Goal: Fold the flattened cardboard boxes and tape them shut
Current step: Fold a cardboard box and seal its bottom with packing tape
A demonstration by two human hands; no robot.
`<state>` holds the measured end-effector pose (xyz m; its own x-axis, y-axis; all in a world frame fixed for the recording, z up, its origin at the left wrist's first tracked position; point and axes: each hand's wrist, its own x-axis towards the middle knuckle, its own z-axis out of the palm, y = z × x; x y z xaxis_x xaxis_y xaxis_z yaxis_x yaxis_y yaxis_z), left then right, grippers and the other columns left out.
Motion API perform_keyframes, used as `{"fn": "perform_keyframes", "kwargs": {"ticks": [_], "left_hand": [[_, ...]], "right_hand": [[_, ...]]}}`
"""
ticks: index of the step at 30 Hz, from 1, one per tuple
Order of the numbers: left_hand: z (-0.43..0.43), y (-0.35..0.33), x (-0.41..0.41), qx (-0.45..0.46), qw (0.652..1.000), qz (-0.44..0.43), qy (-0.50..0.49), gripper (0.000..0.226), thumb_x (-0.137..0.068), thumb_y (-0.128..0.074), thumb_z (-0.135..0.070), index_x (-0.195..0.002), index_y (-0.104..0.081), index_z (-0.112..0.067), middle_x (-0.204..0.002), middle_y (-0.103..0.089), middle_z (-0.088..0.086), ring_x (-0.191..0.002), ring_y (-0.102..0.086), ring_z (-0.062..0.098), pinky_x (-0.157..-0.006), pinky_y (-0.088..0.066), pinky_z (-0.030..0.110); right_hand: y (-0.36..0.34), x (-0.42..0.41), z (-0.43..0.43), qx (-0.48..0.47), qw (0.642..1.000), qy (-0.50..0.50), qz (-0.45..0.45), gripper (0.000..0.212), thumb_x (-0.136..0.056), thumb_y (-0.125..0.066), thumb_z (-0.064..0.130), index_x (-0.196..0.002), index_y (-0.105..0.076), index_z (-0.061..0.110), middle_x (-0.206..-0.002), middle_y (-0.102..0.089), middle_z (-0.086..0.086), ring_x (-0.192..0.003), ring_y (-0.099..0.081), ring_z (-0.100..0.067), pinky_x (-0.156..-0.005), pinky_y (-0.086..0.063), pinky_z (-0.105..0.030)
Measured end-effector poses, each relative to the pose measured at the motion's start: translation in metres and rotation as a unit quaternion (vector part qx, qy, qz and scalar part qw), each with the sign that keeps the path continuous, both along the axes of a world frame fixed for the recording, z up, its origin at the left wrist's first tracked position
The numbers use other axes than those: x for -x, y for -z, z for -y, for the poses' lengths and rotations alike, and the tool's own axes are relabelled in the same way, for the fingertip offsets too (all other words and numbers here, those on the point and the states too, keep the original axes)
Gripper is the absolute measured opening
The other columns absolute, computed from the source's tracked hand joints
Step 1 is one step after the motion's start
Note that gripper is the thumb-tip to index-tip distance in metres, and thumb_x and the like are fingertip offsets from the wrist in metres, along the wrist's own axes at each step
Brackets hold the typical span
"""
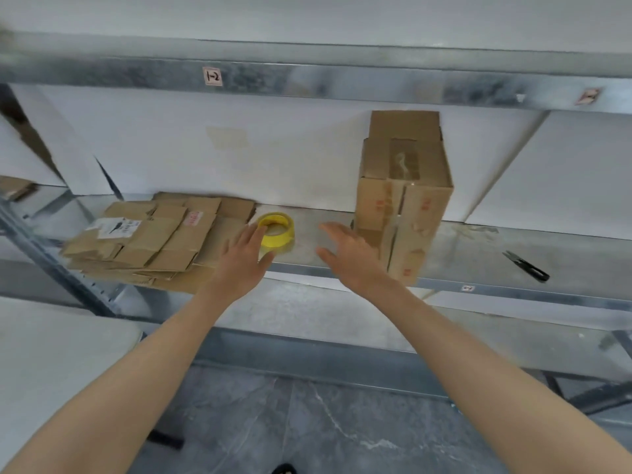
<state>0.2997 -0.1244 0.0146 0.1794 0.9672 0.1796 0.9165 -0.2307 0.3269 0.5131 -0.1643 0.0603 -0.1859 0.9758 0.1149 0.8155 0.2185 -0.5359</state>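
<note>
A loose pile of flattened cardboard boxes (pixel 150 241) lies on the metal shelf (pixel 478 254) at the left. A yellow tape roll (pixel 277 229) sits just right of the pile. Several folded, taped boxes (pixel 403 196) stand stacked at the right. My left hand (pixel 244 256) reaches out with straight fingers, its fingertips at the near edge of the tape roll. My right hand (pixel 349 254) is spread and holds nothing, just left of the stacked boxes.
Small black snips (pixel 526 266) lie on the shelf at the far right. An upper shelf beam with a label "1-2" (pixel 212 76) runs overhead. A white table surface (pixel 51 354) is at the lower left, with grey floor (pixel 290 422) below.
</note>
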Motion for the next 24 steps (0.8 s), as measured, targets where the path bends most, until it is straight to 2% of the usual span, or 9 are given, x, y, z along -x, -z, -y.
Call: {"fn": "perform_keyframes", "kwargs": {"ticks": [3,9,13,17,19,21,24], "left_hand": [[-0.036,0.016,0.016,0.049,0.998,-0.036,0.024,0.056,-0.099,-0.041,-0.035,-0.148,-0.024,-0.015,-0.156,-0.021,0.003,-0.145,-0.014,0.02,-0.115,-0.012,0.045],[-0.102,0.05,0.019,0.125,0.987,-0.068,0.07,0.053,-0.098,-0.041,-0.031,-0.147,-0.026,-0.015,-0.154,-0.024,0.002,-0.144,-0.016,0.017,-0.114,-0.017,0.046],[-0.13,0.066,0.017,0.137,0.982,-0.106,0.078,0.048,-0.094,-0.047,-0.031,-0.139,-0.039,-0.015,-0.146,-0.036,0.005,-0.138,-0.025,0.021,-0.111,-0.024,0.047],[-0.138,0.068,0.017,0.115,0.974,-0.166,0.098,0.031,-0.097,-0.043,-0.03,-0.123,-0.056,-0.019,-0.13,-0.046,0.003,-0.128,-0.038,0.021,-0.112,-0.016,0.042],[-0.133,0.065,0.021,0.08,0.977,-0.151,0.126,0.031,-0.098,-0.041,-0.029,-0.123,-0.057,-0.018,-0.129,-0.048,0.003,-0.122,-0.045,0.023,-0.107,-0.021,0.036],[-0.123,0.056,0.026,0.057,0.981,-0.108,0.15,0.033,-0.098,-0.043,-0.027,-0.126,-0.056,-0.016,-0.13,-0.05,0.005,-0.11,-0.054,0.03,-0.094,-0.034,0.035],[-0.104,0.033,0.032,0.025,0.981,-0.075,0.178,0.027,-0.097,-0.047,-0.024,-0.111,-0.061,-0.005,-0.123,-0.054,0.008,-0.094,-0.059,0.034,-0.076,-0.044,0.037]], "right_hand": [[0.018,0.016,-0.027,0.058,0.998,0.027,0.0,0.052,-0.099,-0.046,0.031,-0.146,-0.03,0.017,-0.153,-0.03,-0.003,-0.138,-0.028,-0.021,-0.107,-0.027,-0.031],[0.042,0.035,-0.065,0.121,0.99,0.075,-0.007,0.054,-0.099,-0.046,0.028,-0.148,-0.026,0.018,-0.154,-0.029,-0.002,-0.139,-0.028,-0.021,-0.108,-0.026,-0.03],[0.049,0.04,-0.079,0.138,0.986,0.095,-0.025,0.053,-0.099,-0.046,0.027,-0.148,-0.027,0.019,-0.153,-0.03,0.001,-0.138,-0.029,-0.02,-0.107,-0.027,-0.03],[0.054,0.042,-0.091,0.148,0.983,0.102,-0.031,0.054,-0.098,-0.047,0.028,-0.148,-0.028,0.018,-0.154,-0.03,0.001,-0.14,-0.027,-0.017,-0.108,-0.024,-0.027],[0.056,0.044,-0.097,0.148,0.983,0.099,-0.039,0.055,-0.097,-0.049,0.028,-0.147,-0.029,0.017,-0.153,-0.031,0.0,-0.14,-0.028,-0.017,-0.109,-0.024,-0.027],[0.057,0.047,-0.101,0.144,0.984,0.09,-0.055,0.057,-0.095,-0.053,0.028,-0.147,-0.031,0.018,-0.152,-0.033,0.001,-0.139,-0.03,-0.016,-0.11,-0.025,-0.027],[0.052,0.053,-0.103,0.13,0.986,0.068,-0.077,0.06,-0.092,-0.057,0.029,-0.146,-0.033,0.019,-0.151,-0.036,0.003,-0.138,-0.032,-0.014,-0.11,-0.025,-0.027]]}}
